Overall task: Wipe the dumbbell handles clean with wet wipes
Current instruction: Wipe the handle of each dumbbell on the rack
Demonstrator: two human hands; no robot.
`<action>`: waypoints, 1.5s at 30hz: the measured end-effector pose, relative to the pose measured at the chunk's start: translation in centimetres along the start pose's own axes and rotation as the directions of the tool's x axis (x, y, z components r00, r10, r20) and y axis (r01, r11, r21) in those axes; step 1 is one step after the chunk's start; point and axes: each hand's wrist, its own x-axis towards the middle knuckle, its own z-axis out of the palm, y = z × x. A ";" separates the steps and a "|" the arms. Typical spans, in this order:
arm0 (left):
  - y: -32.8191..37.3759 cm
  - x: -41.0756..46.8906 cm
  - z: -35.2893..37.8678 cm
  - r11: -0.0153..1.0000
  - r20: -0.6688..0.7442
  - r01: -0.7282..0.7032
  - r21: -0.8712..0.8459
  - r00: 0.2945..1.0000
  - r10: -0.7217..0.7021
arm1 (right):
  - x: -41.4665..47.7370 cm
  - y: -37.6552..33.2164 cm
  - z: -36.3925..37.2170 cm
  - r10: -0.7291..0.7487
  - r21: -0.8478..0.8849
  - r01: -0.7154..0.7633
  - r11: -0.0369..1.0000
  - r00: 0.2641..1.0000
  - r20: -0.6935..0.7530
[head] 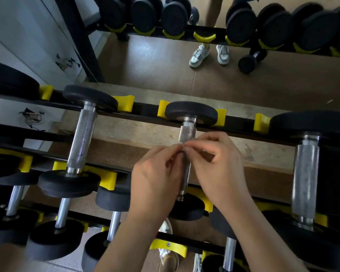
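A black dumbbell with a knurled steel handle (pixel 187 134) lies across the top rack tier, in the middle of the view. Both hands hover over that handle. My left hand (pixel 157 173) and my right hand (pixel 218 163) meet fingertip to fingertip above it, pinching a small pale piece, apparently a wet wipe (pixel 182 143), which is mostly hidden by the fingers. The lower half of the handle shows between my palms. A second dumbbell handle (pixel 82 138) lies to the left and a thicker one (pixel 305 173) to the right.
The rack has black rails and yellow cradles (pixel 124 104); lower tiers hold several smaller dumbbells (pixel 63 205). A mirror behind reflects the rack, a loose dumbbell (pixel 251 59) on the brown floor and sneakers (pixel 199 54). A white wall is at the left.
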 end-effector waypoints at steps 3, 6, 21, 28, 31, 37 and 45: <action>0.0 0.0 -0.5 0.998 0.042 0.063 -0.012 0.997 -0.063 | 2.0 -0.5 0.9 -0.117 -0.070 0.107 0.992 0.979 -0.167; 0.7 -1.8 -1.7 0.998 0.164 0.065 0.022 0.984 -0.068 | 2.1 0.3 1.1 -0.242 -0.175 0.217 0.960 0.961 -0.136; 0.9 -4.9 -3.1 0.867 0.516 -0.380 0.323 0.839 0.175 | 2.4 1.3 -0.5 -0.396 -0.164 0.404 0.900 0.915 0.080; 2.2 -5.2 -2.6 0.857 0.478 -0.358 0.370 0.865 0.154 | 0.1 1.2 -0.4 -0.368 -0.095 0.389 0.916 0.912 0.183; 3.4 -5.0 -2.0 0.829 0.488 -0.396 0.395 0.855 0.176 | 3.2 1.2 0.0 -0.340 -0.162 0.333 0.929 0.940 -0.014; 1.3 -5.4 -2.5 0.823 0.410 -0.477 0.308 0.847 0.337 | -0.3 1.4 -0.1 -0.276 -0.111 0.290 0.950 0.953 0.129; -3.8 -5.5 -3.4 0.940 0.297 -0.297 -0.167 0.894 0.335 | -1.3 1.4 0.1 -0.305 -0.043 0.323 0.945 0.924 0.230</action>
